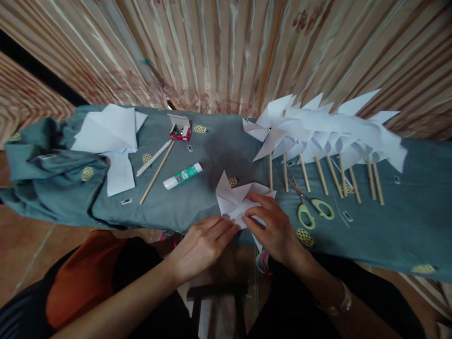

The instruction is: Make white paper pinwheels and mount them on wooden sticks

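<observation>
Near the front edge of the cloth-covered table is a white paper pinwheel (231,195) with folded blades and no stick showing on it. My left hand (208,238) pinches its lower left part, fingers pressed together. From the right, my right hand (270,223) grips the pinwheel's folded paper between thumb and fingers. To the right of that hand lie scissors (314,209) with pale green handles, their blades pointing toward the stick ends. A glue stick (183,175) lies left of the pinwheel.
Several finished pinwheels (278,125) on wooden sticks overlap along the right back. A small red box (180,129) of metal pins stands open behind the glue stick. Beside it lie a loose wooden stick (157,172) and a white pen-like rod (153,158). Paper sheets (108,129) are piled at left.
</observation>
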{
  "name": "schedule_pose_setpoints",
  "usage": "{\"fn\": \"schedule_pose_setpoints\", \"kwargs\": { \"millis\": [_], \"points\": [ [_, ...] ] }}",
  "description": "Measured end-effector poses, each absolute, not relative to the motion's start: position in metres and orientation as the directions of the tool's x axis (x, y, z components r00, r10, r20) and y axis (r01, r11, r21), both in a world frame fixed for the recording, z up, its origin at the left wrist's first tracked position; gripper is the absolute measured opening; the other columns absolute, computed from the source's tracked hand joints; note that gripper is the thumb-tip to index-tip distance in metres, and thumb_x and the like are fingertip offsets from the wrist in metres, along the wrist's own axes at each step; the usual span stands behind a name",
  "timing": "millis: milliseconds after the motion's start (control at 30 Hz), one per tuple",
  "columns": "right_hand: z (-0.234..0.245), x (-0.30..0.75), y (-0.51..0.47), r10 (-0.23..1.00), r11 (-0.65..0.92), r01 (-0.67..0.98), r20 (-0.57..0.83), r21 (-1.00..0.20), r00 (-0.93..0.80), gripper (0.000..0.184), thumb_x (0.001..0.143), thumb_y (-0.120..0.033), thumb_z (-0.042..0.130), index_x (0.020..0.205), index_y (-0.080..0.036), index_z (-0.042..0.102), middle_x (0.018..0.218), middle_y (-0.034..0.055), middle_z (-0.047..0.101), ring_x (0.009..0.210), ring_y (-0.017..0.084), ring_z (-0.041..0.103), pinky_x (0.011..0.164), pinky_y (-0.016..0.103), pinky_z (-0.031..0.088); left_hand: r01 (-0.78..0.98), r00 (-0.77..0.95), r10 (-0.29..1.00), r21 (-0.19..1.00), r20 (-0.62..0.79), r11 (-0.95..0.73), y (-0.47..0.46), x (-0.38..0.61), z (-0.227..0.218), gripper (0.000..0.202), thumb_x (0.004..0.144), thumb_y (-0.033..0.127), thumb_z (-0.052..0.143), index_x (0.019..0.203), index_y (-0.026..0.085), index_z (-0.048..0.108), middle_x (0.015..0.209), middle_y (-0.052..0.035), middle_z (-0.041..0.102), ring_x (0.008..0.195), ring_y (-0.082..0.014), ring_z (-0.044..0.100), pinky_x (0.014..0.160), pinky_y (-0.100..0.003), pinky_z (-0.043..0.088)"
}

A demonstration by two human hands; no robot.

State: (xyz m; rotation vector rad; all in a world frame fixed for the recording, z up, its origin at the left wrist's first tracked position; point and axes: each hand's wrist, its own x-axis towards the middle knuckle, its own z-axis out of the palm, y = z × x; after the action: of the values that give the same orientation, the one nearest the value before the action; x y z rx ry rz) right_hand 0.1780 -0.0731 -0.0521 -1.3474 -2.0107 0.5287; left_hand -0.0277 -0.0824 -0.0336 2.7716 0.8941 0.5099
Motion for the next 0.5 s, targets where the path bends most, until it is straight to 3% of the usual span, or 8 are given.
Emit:
{"fn": "schedule_pose_setpoints", "kwargs": {
  "millis": [500],
  "points": [
    [-0.0539,0.1782,-0.0730,0.911,0.405,0.687,0.328,-0.604,-0.248,0.007,0.084,-0.017,0.062,0.078,-0.023,0.063,0.110,0.0089,0.065,0.104,0.024,0.061,0.090,0.045,0.051,0.537,0.750,0.621,0.341,0.225,-0.772,-0.0810,-0.0274,-0.0346,0.025,0.091,0.012,0.050,0.115,0.009,0.058,0.097,-0.0098,0.068,0.084,-0.0197,0.061,0.069,-0.031,0.056]
  ]
}}
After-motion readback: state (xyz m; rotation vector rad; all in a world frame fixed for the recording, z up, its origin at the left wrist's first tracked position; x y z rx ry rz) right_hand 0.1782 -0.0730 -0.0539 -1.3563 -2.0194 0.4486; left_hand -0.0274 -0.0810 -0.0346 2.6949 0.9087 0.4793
